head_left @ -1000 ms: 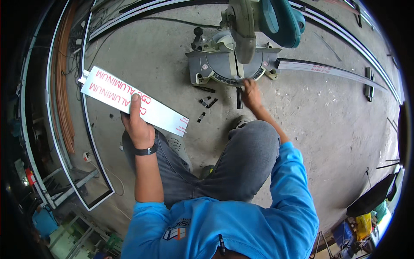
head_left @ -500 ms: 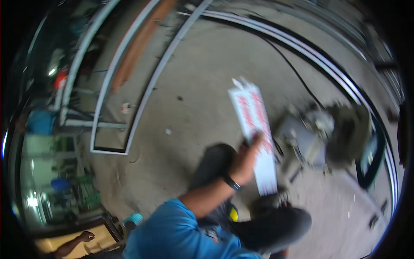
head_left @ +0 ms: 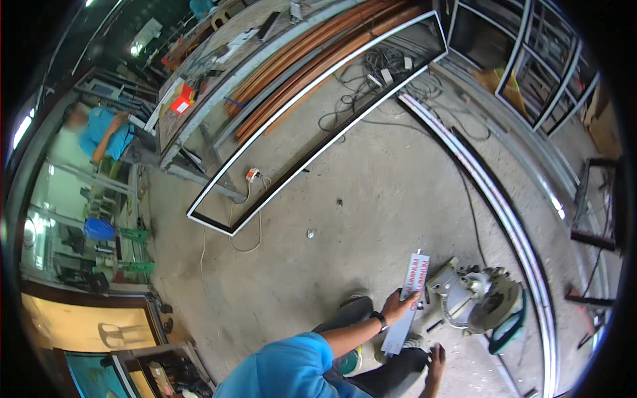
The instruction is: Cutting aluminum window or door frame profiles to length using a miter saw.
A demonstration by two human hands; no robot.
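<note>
My left hand [head_left: 399,306], with a dark band at the wrist, is closed around the middle of a flat silver metal strip [head_left: 400,335] with red printing. The strip slants above my bent knees, its upper end pointing away from me. Lower down, my right hand [head_left: 435,363] is apart from the strip, fingers stretched out and nothing visible in it. Just right of the strip, a miter saw [head_left: 470,302] with a green handle stands on the floor.
A long rectangular metal frame [head_left: 286,180] lies ahead. Long metal profiles [head_left: 507,209] run along the right. Brown bars [head_left: 292,93] lie beside a cluttered workbench [head_left: 174,142]. A cable heap [head_left: 385,69] is at the far end. Another person [head_left: 106,132] in blue is at the far left.
The view has turned and now takes in more of the room. My left hand, still on the strip, sits lower in the picture. My right hand now shows clearly. Another person's forearm has left the lower left.
</note>
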